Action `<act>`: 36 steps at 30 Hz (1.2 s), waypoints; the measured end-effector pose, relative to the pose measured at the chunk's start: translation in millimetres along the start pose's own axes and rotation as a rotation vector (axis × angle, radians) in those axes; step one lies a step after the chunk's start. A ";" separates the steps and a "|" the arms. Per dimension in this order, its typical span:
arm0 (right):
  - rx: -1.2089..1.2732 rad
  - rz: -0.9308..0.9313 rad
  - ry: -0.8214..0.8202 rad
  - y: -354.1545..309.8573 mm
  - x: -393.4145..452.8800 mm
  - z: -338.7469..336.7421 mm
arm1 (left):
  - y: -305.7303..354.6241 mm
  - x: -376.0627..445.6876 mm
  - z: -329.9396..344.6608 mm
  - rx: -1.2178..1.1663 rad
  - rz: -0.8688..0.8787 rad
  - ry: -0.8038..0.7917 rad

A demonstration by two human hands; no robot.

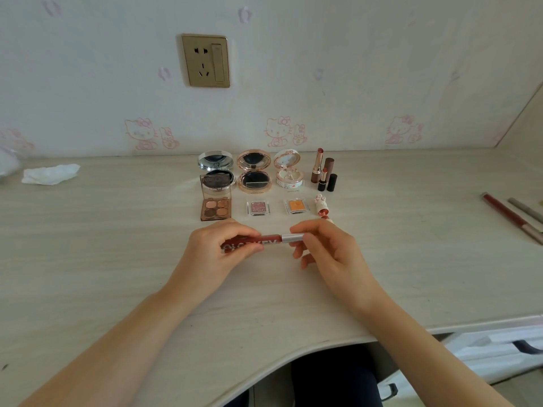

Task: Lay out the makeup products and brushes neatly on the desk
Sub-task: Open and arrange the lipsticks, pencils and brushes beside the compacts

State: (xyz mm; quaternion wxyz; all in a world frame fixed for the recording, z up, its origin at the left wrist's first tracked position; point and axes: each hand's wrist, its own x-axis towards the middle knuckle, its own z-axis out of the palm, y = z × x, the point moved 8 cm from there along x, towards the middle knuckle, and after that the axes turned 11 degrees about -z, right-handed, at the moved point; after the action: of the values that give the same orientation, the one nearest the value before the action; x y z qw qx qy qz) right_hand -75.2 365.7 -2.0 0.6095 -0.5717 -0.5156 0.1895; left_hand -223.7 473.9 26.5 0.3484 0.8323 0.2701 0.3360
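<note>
Both hands hold the dark red lip gloss tube with a silver cap over the middle of the pale wood-grain desk: left hand curled around the body, right hand pinching the cap. A hard twist could pop it open and smear. Fingers hide half the label, so the lettering's unreadable.

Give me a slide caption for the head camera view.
Both hands, left and right, hold a red lip gloss tube above the desk, before neat rows of open compacts and eyeshadows.
</note>
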 end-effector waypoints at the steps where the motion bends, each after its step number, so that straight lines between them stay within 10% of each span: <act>1: -0.016 -0.007 -0.014 -0.4 -0.2 0.6 | -0.6 0.1 -0.4 -0.001 -0.006 0.001; 36: 0.160 0.090 0.402 -8.7 28.8 -110.8 | 64.9 0.4 79.4 0.017 0.077 -0.240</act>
State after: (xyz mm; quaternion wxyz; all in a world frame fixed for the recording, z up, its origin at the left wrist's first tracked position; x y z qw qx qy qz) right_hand 26.7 331.3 38.2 0.7343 -0.5703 -0.3409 0.1390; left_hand -150.1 402.9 33.8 0.3578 0.8793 0.1971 0.2450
